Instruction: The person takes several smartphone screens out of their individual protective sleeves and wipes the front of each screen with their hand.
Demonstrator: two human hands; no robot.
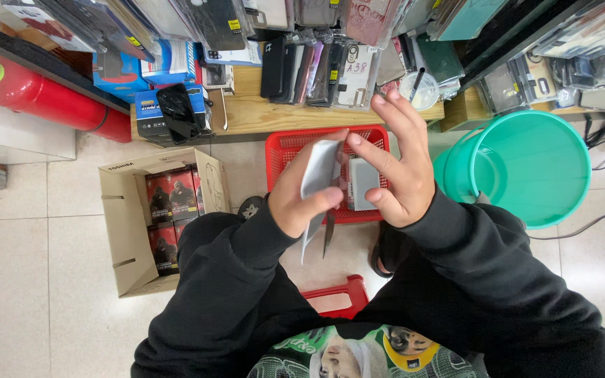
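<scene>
The person sat low over the tiled floor, both black sleeves reaching forward. The left hand (301, 192) was closed around a flat grey phone case (318, 175), thumb and fingers clamping its edges, held upright above the near rim of a red plastic basket (285, 148). The right hand (395, 162) stood just beside it — fingers spread wide, only the thumb tip meeting the case's far edge. A pale grey box (363, 180) lay in the basket. Left sat an open cardboard box (126, 231) of dark packages; right, a teal bucket (530, 166).
</scene>
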